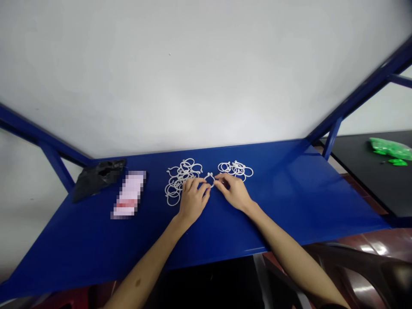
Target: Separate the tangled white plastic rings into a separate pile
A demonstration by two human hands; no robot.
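Observation:
Between my two hands is one white plastic ring with small knobs at its top, like a shower curtain ring. My left hand pinches its left side, and my right hand pinches its right side. Left of the ring lies a larger heap of similar white rings, partly covered by my left hand. A smaller heap of rings rests just beyond my right hand. Both heaps lie on the blue tabletop.
A crumpled black plastic bag sits at the table's left end, beside a pixelated pinkish object. Blue metal braces rise at both ends, with a white wall behind. On a dark table at right lies green plastic packaging.

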